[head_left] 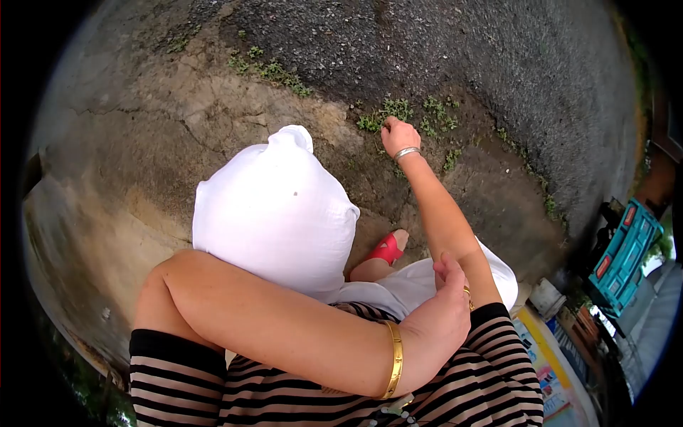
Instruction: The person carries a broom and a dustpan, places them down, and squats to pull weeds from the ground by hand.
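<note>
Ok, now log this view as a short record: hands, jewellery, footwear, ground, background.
Right hand: at low green weeds; grip unclear
Left hand: against the right arm, near the elbow
Jewellery: silver bracelet, right wrist; gold bangle, left wrist
Footwear: red sandal
Ground: cracked, dirty surface beside dark gravelly surface
Background: teal vehicle, far right

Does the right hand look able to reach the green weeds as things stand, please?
Most likely yes: the right hand is at the edge of the green weeds, and nothing visible blocks its way.
</note>
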Demonstrator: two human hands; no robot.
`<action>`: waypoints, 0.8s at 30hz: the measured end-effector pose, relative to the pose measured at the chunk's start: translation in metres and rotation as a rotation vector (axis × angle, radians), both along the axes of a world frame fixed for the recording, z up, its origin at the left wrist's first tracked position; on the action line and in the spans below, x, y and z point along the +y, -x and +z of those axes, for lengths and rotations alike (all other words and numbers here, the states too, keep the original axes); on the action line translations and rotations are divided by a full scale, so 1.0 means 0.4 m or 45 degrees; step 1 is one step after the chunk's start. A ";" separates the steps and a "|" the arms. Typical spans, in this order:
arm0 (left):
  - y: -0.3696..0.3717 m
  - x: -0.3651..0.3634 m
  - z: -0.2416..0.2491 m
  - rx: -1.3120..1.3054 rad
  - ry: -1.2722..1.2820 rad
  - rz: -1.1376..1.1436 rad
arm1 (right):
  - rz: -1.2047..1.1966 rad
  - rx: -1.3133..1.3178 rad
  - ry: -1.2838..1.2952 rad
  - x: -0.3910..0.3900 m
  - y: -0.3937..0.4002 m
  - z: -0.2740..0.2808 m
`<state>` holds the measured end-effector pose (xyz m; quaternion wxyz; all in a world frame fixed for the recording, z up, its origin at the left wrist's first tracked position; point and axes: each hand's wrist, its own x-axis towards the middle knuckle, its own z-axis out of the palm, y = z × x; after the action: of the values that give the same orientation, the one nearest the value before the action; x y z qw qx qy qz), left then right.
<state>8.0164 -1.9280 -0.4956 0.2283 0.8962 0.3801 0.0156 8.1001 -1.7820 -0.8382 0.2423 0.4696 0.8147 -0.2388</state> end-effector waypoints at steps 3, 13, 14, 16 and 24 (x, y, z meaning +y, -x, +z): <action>0.023 0.007 -0.015 -0.021 -0.063 0.044 | -0.056 0.134 -0.178 -0.025 0.082 -0.039; 0.070 0.059 -0.028 0.082 0.168 -0.120 | -0.610 -0.271 0.025 -0.031 0.174 -0.081; 0.064 0.047 -0.027 0.074 0.151 -0.063 | -0.662 -0.289 0.051 -0.026 0.172 -0.085; 0.050 0.039 -0.025 0.073 0.118 0.056 | -0.669 -0.281 0.070 -0.016 0.168 -0.098; 0.085 0.036 -0.015 -0.105 0.122 0.067 | -0.396 -0.346 0.341 0.049 0.159 -0.103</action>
<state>7.9822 -1.9135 -0.5015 0.2858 0.8725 0.3943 0.0403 8.0366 -1.7622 -0.8794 0.3701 0.5809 0.6535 -0.3139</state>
